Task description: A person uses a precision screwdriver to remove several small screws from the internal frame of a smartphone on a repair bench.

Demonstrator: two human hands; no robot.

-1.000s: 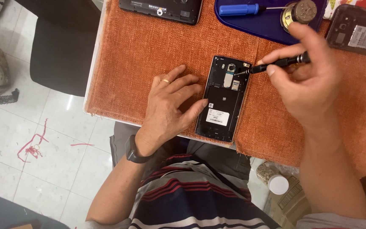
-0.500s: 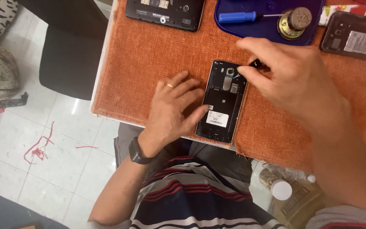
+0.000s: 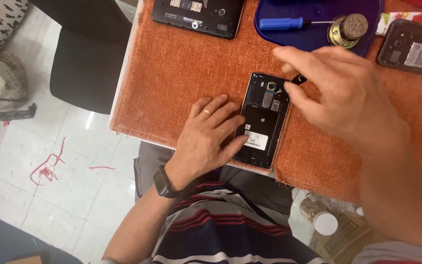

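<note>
A black phone [image 3: 263, 120] with its back cover off lies on the orange cloth [image 3: 186, 73] near the table's front edge. My left hand [image 3: 208, 134] rests flat on the cloth, its fingertips pressing the phone's lower left side. A ring is on one finger and a dark watch [image 3: 162, 182] is on the wrist. My right hand [image 3: 343, 98] hovers over the phone's upper right corner, pinching a thin black screwdriver [image 3: 296, 80] whose tip touches the phone near the camera lens.
A blue tray [image 3: 318, 19] at the back holds a blue-handled screwdriver [image 3: 282, 23] and a round metal part [image 3: 350, 28]. Two more opened phones lie at the back [image 3: 199, 12] and far right [image 3: 413, 49]. A black chair [image 3: 86, 63] stands left on the tiled floor.
My right hand has turned and shifted over the phone's top right corner, twisting the black screwdriver. My left hand stays on the phone. The view has shifted slightly.
</note>
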